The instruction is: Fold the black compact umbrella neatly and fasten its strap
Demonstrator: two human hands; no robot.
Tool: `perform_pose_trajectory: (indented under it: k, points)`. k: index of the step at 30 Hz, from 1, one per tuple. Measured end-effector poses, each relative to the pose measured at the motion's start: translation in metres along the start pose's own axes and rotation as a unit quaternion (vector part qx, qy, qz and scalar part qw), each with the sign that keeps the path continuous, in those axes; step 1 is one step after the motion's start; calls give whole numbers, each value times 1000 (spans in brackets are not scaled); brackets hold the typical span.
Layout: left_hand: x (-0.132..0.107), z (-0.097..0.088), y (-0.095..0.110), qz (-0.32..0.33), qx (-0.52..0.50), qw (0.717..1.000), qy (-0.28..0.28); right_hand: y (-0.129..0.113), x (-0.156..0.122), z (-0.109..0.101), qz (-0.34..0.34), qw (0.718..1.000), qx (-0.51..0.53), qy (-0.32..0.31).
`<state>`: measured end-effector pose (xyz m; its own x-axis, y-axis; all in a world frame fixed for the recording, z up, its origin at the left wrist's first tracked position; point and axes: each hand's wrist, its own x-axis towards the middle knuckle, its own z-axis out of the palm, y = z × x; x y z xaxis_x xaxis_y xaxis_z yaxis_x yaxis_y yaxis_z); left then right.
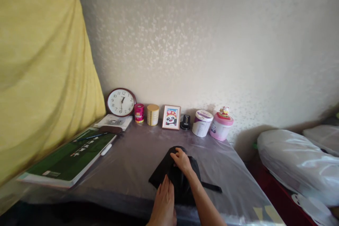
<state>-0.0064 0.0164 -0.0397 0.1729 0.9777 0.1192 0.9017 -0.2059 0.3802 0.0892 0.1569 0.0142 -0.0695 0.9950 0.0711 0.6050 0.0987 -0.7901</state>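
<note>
A black fabric item (pixel 162 169) with a strap (pixel 212 187) lies crumpled near the front of the table; its exact kind does not show. My left hand (pixel 165 196) rests along its near left side, fingers stretched out and held together against the cloth. Farther up, my right hand (pixel 182 160) reaches over the middle of the item with bent fingers closed on the black fabric. The strap sticks out to the right, past my right forearm. Part of the item is hidden behind my hands and forearms.
Along the wall stand a clock (pixel 121 102), a magenta can (pixel 139 113), a yellow-lidded can (pixel 153 115), a panda picture frame (pixel 171 117), a black gadget (pixel 185 122), a white tub (pixel 202 123) and a pink tub (pixel 221 127). A green book (pixel 66 159) lies left.
</note>
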Motion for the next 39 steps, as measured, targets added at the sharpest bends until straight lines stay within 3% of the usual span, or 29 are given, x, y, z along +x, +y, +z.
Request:
perform_pose_trajectory:
  k: [2,4,7,9,11,14,16,20,23,28,33,36,39]
  points:
    - [-4,4,-8,23,3,999,39,-3,-4,-1,-16,999,-15,-27]
    - [-9,5,-14,48,1,992,113,-6,-9,-2,-39,997,-31,-54]
    - [-12,-2,-12,73,7,977,199,-11,-15,-4,-68,994,-53,-65]
    - [-9,-9,-5,99,8,980,172,-13,-18,-6,-86,992,-62,-61]
    - [-4,-16,3,108,7,989,104,-14,-21,-7,-111,990,-60,-58]
    - [1,-23,10,65,5,998,-5,-14,-34,-10,-159,985,-30,-58]
    - [2,-24,11,27,6,999,-47,-12,-49,-13,-202,978,-8,-50]
    - [2,-18,8,14,-1,997,-72,-2,-75,-17,-294,955,-1,-40]
    - [4,-7,3,23,-12,998,-57,10,-72,-15,-327,944,-39,-35]
    - [7,-1,2,12,-2,999,-43,28,-32,-10,-300,949,-100,-10]
    - [11,-24,18,-48,37,992,-115,34,10,-8,-268,958,-107,12]
    - [11,-38,28,-67,34,986,-146,36,28,-7,-211,975,-66,29]
    - [11,-40,29,-74,19,986,-146,40,36,-14,-127,989,-38,72]
